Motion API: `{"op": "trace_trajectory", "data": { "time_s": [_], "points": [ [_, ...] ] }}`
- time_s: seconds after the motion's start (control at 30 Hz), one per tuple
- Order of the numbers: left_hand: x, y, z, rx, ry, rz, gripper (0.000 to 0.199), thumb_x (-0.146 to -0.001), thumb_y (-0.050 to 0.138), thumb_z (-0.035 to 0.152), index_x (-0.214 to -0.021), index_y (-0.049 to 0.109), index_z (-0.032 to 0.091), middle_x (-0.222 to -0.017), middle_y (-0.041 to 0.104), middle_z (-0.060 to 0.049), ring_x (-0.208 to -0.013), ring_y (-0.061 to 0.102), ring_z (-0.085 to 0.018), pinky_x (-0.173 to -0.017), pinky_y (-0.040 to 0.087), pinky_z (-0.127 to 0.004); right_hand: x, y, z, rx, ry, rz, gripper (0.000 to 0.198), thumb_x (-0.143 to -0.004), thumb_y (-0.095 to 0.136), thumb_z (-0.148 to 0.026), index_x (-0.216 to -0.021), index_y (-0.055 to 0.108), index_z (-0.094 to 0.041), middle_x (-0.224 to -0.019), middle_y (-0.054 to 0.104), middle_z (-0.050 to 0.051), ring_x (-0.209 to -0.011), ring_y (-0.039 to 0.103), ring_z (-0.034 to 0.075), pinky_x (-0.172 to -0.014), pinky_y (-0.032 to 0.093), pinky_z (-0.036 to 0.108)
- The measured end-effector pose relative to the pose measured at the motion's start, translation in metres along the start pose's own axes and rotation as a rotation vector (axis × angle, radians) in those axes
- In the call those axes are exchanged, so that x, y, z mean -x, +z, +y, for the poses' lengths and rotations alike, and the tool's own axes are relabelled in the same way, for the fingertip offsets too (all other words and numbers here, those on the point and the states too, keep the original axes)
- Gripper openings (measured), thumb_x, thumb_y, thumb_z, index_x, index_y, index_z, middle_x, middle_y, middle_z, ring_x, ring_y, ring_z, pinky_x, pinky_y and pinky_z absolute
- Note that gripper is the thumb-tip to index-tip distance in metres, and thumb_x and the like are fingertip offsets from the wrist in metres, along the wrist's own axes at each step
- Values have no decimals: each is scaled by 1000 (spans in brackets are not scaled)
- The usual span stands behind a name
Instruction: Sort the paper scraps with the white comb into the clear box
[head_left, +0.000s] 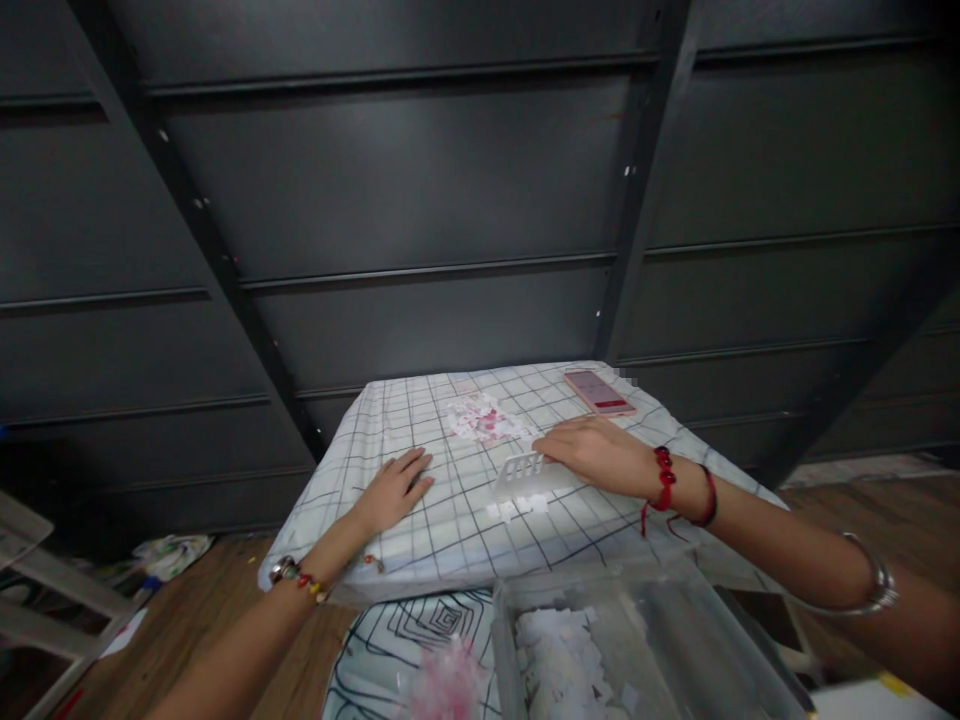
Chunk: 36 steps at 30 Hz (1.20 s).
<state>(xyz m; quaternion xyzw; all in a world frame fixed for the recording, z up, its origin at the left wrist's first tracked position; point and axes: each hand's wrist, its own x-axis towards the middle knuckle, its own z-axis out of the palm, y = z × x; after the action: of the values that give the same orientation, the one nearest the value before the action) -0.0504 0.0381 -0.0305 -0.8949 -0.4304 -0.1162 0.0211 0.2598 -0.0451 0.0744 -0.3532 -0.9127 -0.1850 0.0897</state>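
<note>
My left hand [394, 490] lies on the white checked tablecloth [450, 510], its fingers spread and holding nothing. My right hand [592, 452] grips a white plastic piece with a row of slots [519, 474], tilted on its edge against the cloth. Several small white paper pieces [517, 507] lie just in front of it, on the near side. Beyond both hands sits a loose pile of white and pink bits [484, 418]. What exactly those bits are is too small to tell.
A pink-edged phone [598, 392] lies at the table's back right. Below the front edge stands a clear plastic bin [637, 590] with white paper pieces [559, 660] in it. A pink bundle [446, 680] rests on patterned fabric beside the bin. Dark panels [420, 180] rise behind the table.
</note>
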Motion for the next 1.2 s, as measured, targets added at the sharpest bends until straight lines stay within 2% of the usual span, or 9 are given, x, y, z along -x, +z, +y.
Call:
{"op": "trace_trajectory", "data": {
  "time_s": [0.17, 0.3, 0.53, 0.67, 0.87, 1.07, 1.2],
  "points": [
    [1, 2, 1, 2, -35, 23, 44, -91, 30, 39, -122, 45, 14, -132, 42, -12, -122, 37, -23, -99, 29, -42, -8, 0, -7, 52, -31, 35, 17, -83, 42, -10, -87, 58, -15, -74, 62, 4, -67, 54, 14, -63, 37, 27],
    [2, 3, 0, 4, -36, 49, 41, -90, 31, 38, -121, 46, 16, -131, 43, -10, -121, 38, -23, -99, 30, -41, -15, 6, -10, 6, -93, 52, 19, -86, 39, -13, -82, 58, -16, -69, 61, 2, -65, 52, 13, -62, 36, 26],
    [2, 4, 0, 5, -22, 42, 42, -91, 29, 38, -122, 46, 15, -132, 43, -11, -121, 38, -23, -99, 30, -41, -3, 2, 5, -106, -200, 18, 23, -87, 36, -15, -83, 58, -17, -71, 61, 2, -68, 52, 13, -65, 36, 26],
    [1, 3, 2, 3, -28, 33, 44, -90, 29, 38, -122, 46, 13, -131, 43, -12, -121, 37, -23, -100, 29, -41, 3, -1, 7, -35, -149, 20, 21, -86, 37, -14, -87, 58, -16, -72, 61, 3, -68, 53, 14, -65, 37, 27],
    [1, 4, 2, -1, -20, 46, 43, -89, 31, 38, -121, 47, 13, -130, 45, -11, -120, 39, -22, -99, 31, -40, 7, -4, -2, 25, 53, -28, 19, -81, 41, -7, -85, 58, -15, -72, 63, 4, -65, 55, 14, -60, 38, 26],
    [1, 5, 1, -21, 3, 63, 44, -90, 31, 37, -120, 48, 11, -129, 46, -11, -120, 39, -20, -99, 31, -36, 18, -2, -20, -62, -21, 62, 19, -82, 39, -11, -80, 57, -15, -69, 61, 4, -63, 53, 13, -58, 38, 25],
    [1, 5, 2, -22, 0, 67, 43, -89, 32, 35, -120, 49, 10, -128, 47, -12, -119, 40, -21, -99, 31, -36, 24, -11, -29, -187, -45, 35, 20, -80, 38, -7, -74, 54, -16, -64, 57, 0, -59, 49, 11, -57, 36, 23]
  ]
}}
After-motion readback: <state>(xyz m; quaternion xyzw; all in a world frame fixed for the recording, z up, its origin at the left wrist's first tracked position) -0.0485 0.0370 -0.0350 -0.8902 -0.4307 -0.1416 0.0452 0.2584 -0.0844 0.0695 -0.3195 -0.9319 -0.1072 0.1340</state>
